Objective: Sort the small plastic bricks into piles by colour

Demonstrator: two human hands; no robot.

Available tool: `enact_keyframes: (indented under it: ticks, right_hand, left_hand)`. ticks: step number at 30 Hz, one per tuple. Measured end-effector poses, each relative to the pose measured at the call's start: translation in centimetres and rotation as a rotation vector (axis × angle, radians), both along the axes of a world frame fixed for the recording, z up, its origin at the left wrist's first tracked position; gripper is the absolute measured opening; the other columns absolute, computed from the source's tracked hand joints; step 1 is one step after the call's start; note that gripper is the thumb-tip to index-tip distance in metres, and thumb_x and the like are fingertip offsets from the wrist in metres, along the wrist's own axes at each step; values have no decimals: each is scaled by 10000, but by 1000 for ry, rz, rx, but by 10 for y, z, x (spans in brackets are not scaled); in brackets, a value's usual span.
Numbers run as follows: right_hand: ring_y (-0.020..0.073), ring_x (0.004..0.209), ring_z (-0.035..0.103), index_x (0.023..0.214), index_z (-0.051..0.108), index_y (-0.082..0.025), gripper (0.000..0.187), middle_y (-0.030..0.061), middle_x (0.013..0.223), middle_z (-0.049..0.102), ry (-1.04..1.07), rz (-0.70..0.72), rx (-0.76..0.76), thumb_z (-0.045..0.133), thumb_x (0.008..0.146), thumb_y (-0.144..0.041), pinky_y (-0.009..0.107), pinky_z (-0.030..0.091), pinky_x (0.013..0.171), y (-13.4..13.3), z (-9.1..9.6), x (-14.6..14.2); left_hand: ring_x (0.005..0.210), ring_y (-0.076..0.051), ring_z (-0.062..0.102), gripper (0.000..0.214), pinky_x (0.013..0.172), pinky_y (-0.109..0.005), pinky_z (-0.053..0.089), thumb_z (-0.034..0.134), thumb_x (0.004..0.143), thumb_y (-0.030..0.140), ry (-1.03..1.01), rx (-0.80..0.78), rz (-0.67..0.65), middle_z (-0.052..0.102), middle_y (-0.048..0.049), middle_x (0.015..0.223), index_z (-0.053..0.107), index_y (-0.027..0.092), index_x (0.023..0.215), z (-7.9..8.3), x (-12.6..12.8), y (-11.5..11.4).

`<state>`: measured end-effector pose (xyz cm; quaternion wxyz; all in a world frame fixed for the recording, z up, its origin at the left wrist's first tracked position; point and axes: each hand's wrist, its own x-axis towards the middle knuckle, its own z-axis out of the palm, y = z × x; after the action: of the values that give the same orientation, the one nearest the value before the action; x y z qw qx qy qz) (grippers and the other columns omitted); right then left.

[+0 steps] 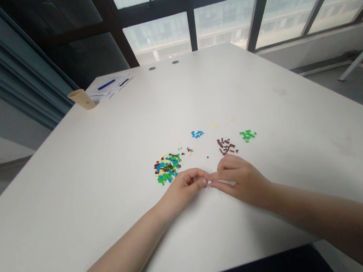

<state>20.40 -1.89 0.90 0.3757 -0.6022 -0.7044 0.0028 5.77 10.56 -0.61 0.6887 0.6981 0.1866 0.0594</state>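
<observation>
Where left hand [182,191] meets right hand [242,180], pale blur [207,181]

Brick piles [168,168] sit on the table [70,183], cup [81,99] behind.

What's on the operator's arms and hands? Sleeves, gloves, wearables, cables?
Nothing worn that I can see. The left forearm and right forearm are bare, with no sleeves in view. The left hand and right hand are ungloved. No watch, bracelet or cable shows.
</observation>
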Motion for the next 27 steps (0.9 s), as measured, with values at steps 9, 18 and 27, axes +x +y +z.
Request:
enact_keyframes:
  ticks: [9, 18, 27]
  right_hand:
    - [139, 718, 514, 777, 656, -196, 66, 19, 711, 569, 18, -82, -175, 591, 766, -199, 273, 388, 681, 6, -10, 8]
    - [123, 681, 525, 760, 675, -206, 59, 1, 703, 590, -10, -106, -425, 620, 755, -225, 267, 373, 663, 1, -16, 10]
    - [115, 622, 499, 758, 673, -180, 120, 7, 637, 562, 37, -143, -285, 575, 777, -247, 246, 367, 615, -2, 6, 22]
  left_hand:
    - [690, -145, 536, 200, 615, -266, 422, 480, 806, 285, 116, 560, 237, 625, -39, 804, 619, 179, 903, 9, -3, 9]
    - [600, -129, 531, 199, 558, -257, 423, 462, 794, 260, 228, 751, 461, 630, -47, 816, 607, 177, 903, 9, -11, 41]
    - [860, -174, 541, 208, 789, -310, 427, 417, 827, 198, 98, 1006, 313, 589, -65, 944, 604, 176, 915, 5, -14, 43]
